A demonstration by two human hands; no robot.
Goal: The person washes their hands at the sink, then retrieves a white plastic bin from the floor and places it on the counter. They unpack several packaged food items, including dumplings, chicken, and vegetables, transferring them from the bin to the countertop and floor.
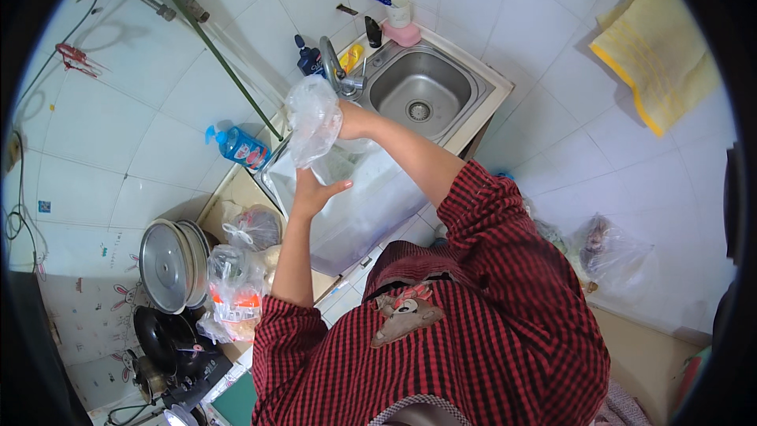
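A crumpled clear plastic bag [313, 121] is bunched up above a translucent white plastic bin [361, 219]. My right hand [355, 121] grips the bag from the right side, its fingers hidden by the plastic. Below the bag is my left hand [313, 194], with the thumb spread to the right. Its other fingers reach up behind the plastic, so their grip does not show. Something pale green [343, 163] shows faintly under the bag, inside the bin. The bin rests at a slant over the left part of the sink unit.
A steel sink basin [420, 89] and curved faucet [331, 59] lie beyond my hands. A blue pump bottle [242, 148] stands left of the bin. Bagged goods [236, 290], pot lids [165, 266] and a black wok [157, 337] crowd the left counter. A green pole [213, 47] slants down to the sink.
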